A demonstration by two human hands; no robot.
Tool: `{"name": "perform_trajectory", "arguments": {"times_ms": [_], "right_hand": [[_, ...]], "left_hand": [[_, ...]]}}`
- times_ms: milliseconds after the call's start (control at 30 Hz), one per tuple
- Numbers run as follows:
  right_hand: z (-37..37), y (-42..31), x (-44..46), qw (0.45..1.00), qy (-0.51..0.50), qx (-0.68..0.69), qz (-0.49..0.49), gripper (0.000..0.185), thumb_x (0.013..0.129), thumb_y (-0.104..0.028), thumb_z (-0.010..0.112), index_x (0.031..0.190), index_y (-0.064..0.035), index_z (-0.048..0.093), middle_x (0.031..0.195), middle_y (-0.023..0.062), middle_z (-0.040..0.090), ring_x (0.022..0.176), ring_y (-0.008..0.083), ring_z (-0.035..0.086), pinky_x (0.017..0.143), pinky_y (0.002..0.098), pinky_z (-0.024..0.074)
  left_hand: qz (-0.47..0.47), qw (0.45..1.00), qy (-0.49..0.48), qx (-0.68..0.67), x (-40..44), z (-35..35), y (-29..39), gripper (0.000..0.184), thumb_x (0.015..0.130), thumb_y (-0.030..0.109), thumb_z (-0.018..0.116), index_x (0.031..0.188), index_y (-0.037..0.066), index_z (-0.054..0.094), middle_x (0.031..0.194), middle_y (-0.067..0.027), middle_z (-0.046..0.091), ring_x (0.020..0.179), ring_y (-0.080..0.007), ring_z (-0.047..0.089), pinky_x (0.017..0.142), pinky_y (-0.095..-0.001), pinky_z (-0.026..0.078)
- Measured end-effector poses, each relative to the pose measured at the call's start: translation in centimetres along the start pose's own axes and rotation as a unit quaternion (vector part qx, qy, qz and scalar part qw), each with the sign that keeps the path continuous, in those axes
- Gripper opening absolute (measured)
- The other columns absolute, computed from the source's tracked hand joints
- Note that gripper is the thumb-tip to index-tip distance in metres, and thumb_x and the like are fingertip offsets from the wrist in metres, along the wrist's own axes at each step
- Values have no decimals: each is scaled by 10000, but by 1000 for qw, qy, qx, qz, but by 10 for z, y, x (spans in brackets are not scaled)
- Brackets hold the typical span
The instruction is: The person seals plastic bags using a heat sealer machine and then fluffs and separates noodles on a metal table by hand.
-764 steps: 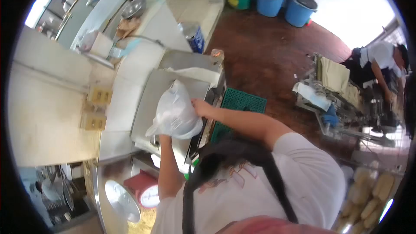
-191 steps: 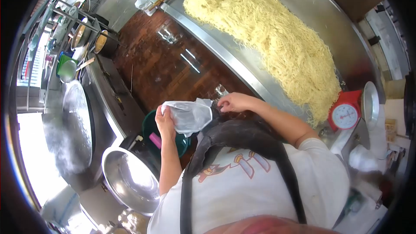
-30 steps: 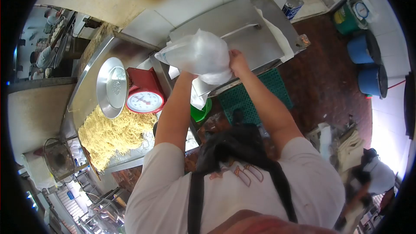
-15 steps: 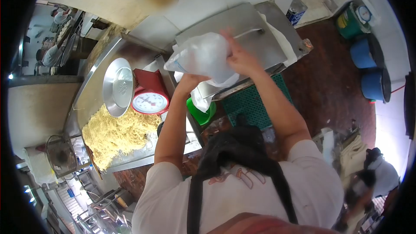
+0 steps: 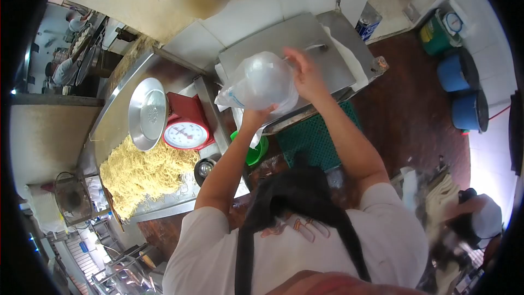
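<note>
A puffed-up clear plastic bag (image 5: 264,83) is in front of me, over the steel counter (image 5: 284,30). My left hand (image 5: 258,114) grips its lower edge; the bag covers part of those fingers. Beside the bag's right side, my right hand (image 5: 307,74) has its fingers stretched out and slightly blurred. Whether its fingertips touch the plastic I cannot tell. More thin white plastic hangs below the bag at the counter's front edge.
Left of me, a red dial scale (image 5: 186,125) with a metal pan (image 5: 148,113) stands by a heap of yellow noodles (image 5: 144,172). A metal bowl (image 5: 204,169) is near my left forearm. Below are a green basin (image 5: 257,150) and a green mat (image 5: 319,134); blue bins (image 5: 458,71) stand right.
My right hand has drawn its fingers away from the bag's side and straightened them. The bag looks rounder and sits slightly lower. My left hand has moved slightly right and down, still gripping.
</note>
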State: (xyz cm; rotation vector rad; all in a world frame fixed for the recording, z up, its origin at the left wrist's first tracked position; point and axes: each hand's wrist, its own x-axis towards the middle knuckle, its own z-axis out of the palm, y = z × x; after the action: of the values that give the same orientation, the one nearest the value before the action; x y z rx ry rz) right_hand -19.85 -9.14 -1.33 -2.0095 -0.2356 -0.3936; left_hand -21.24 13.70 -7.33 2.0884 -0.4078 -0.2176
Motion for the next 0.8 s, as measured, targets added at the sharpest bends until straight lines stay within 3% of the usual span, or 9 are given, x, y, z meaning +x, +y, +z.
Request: {"name": "perform_trajectory", "arguments": {"times_ms": [67,167,267,367,467,567,633,800], "right_hand": [[-36,-97,21,985,58,-129,-103,498,889,-193,659,1360,-117,516,1261,193,580,1133,354,592,938,450,486],[-34,-137,31,951,-133,-279,5,465,881,-286,674,1311,-147,566,1186,177,611,1077,348,613,889,460,502],[-30,-105,47,969,-113,-219,23,432,872,-353,683,1248,-157,605,1085,174,667,1014,352,650,850,471,518],[-51,-84,48,966,-77,-235,74,450,849,-403,705,1199,-134,621,988,186,700,938,359,678,816,469,527],[-86,-22,39,979,71,-189,27,425,839,-415,714,1112,-98,639,904,177,705,874,361,679,775,447,533],[-143,-29,57,972,114,-171,110,373,829,-381,739,1053,-95,655,849,171,707,799,358,684,734,422,538],[-167,-17,76,964,146,-224,10,374,831,-381,731,1038,-83,641,765,158,697,757,371,681,707,434,539],[-213,52,142,923,156,-351,-15,358,827,-371,717,1016,-79,629,773,178,689,793,390,673,708,459,536]], "left_hand": [[17,999,32,-4,-5,8,2,520,802,219,814,1222,0,601,1166,-177,663,1068,-334,618,939,-421,469],[59,996,50,-53,2,19,0,599,790,226,822,1270,-13,555,1208,-195,642,1100,-347,607,969,-412,455],[-14,998,-45,-52,8,5,-2,695,770,215,826,1337,-9,492,1306,-206,582,1214,-369,540,1048,-424,408],[67,994,67,57,-11,-4,14,835,729,249,846,1410,6,427,1442,-207,471,1349,-388,418,1120,-473,334],[-41,969,-76,230,-31,7,-58,912,719,262,835,1469,38,367,1539,-182,356,1431,-395,304,1152,-525,281],[22,934,-91,344,-41,9,-60,889,738,268,813,1482,56,375,1574,-156,316,1454,-373,284,1148,-543,281],[-1,942,-88,323,-43,9,-55,826,763,209,789,1477,73,397,1584,-133,312,1460,-363,282,1153,-544,280],[-18,951,-78,298,-39,13,-65,828,759,196,779,1486,98,395,1596,-120,293,1469,-356,269,1160,-544,279]]}}
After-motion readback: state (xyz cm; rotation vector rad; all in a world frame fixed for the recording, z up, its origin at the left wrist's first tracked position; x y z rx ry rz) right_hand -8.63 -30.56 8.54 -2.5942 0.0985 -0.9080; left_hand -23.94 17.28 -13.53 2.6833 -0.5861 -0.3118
